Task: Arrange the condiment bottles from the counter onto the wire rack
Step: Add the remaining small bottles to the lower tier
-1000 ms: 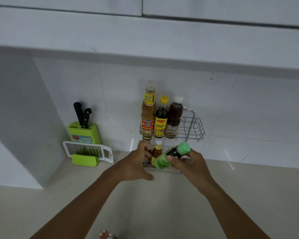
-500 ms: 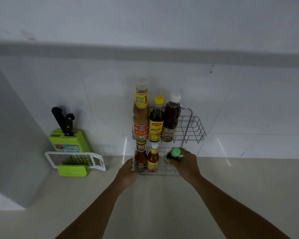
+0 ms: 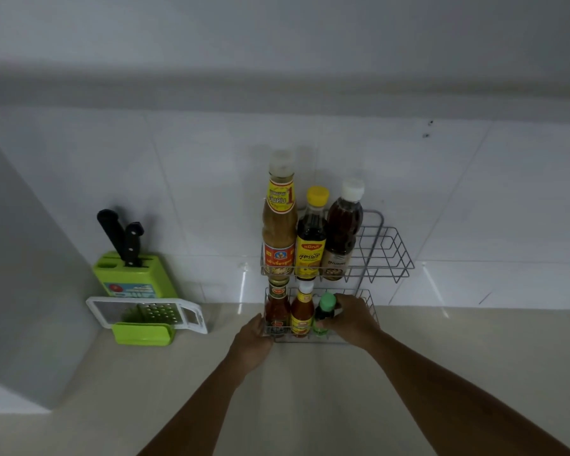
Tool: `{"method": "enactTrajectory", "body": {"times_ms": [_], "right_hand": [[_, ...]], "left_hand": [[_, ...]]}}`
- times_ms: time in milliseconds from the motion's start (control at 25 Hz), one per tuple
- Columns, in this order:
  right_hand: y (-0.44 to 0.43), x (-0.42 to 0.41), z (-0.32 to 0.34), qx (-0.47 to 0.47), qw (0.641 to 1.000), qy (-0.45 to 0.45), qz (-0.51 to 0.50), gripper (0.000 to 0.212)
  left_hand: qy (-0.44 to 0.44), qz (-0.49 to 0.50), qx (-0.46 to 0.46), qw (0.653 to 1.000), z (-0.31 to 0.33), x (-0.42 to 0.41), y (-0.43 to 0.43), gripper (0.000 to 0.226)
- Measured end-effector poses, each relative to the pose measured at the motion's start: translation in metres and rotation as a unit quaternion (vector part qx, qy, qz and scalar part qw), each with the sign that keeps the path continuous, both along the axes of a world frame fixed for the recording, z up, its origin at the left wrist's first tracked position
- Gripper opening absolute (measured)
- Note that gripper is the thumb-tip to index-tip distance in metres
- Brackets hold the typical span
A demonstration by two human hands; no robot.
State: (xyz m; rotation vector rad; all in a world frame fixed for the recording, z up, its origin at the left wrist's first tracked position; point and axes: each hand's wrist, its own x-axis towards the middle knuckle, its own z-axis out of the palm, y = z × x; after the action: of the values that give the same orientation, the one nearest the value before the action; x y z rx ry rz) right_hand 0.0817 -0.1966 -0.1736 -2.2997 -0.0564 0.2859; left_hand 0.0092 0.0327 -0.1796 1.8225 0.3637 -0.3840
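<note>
Beige counter (image 3: 310, 390) under white wall tiles, dim light.

I count three tall bottles on the upper tier of the two-tier wire rack (image 3: 389, 251) and three small ones on the lower tier. My right hand (image 3: 352, 319) grips the green-capped dark bottle (image 3: 324, 311) standing upright beside the yellow-labelled sauce bottle (image 3: 301, 312). My left hand (image 3: 252, 337) touches the rack's left front corner; I cannot tell whether it is closed. A knife block (image 3: 134, 276) with two knives and one grater (image 3: 148, 314) sit left.

Six condiment bottles (image 3: 310, 238) upright, three per wire rack (image 3: 389, 255) tier.
</note>
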Motion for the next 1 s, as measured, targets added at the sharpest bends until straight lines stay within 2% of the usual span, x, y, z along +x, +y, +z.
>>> {"method": "enactTrajectory", "body": {"times_ms": [240,320,440,520,640,760,840,920,1000], "right_hand": [[0.001,-0.001,-0.007,-0.016,1.0,-0.001,0.013,0.05],[-0.001,-0.001,-0.006,-0.017,1.0,0.012,0.022,0.068],[-0.009,-0.008,-0.002,-0.017,0.998,0.053,0.028,0.109],[-0.017,-0.02,0.002,-0.023,0.999,0.038,0.023,0.117],[-0.028,-0.05,0.009,-0.02,0.999,-0.049,-0.008,0.104],[-0.028,-0.089,0.017,-0.014,0.988,-0.151,-0.027,0.077],[-0.019,-0.114,0.025,-0.003,0.982,-0.186,0.007,0.055],[-0.004,-0.141,0.034,0.025,0.983,-0.174,0.057,0.037],[0.016,-0.173,0.041,0.057,0.985,-0.111,0.119,0.032]], "left_hand": [[-0.002,-0.007,-0.001,1.0,-0.012,0.004,0.004,0.088],[-0.005,-0.005,-0.005,1.0,-0.016,0.005,0.003,0.079],[0.008,0.01,-0.005,1.0,-0.022,0.005,0.009,0.065],[0.015,0.011,-0.004,1.0,-0.02,0.0,0.017,0.062],[0.029,0.009,-0.046,0.998,-0.011,-0.017,0.031,0.07],[0.038,-0.013,-0.07,0.997,0.003,-0.048,0.052,0.053],[0.037,-0.012,-0.089,0.995,0.005,-0.073,0.07,0.048],[0.033,-0.023,-0.068,0.997,0.001,-0.107,0.087,0.051],[0.038,-0.047,-0.027,0.998,-0.008,-0.15,0.1,0.053]]}}
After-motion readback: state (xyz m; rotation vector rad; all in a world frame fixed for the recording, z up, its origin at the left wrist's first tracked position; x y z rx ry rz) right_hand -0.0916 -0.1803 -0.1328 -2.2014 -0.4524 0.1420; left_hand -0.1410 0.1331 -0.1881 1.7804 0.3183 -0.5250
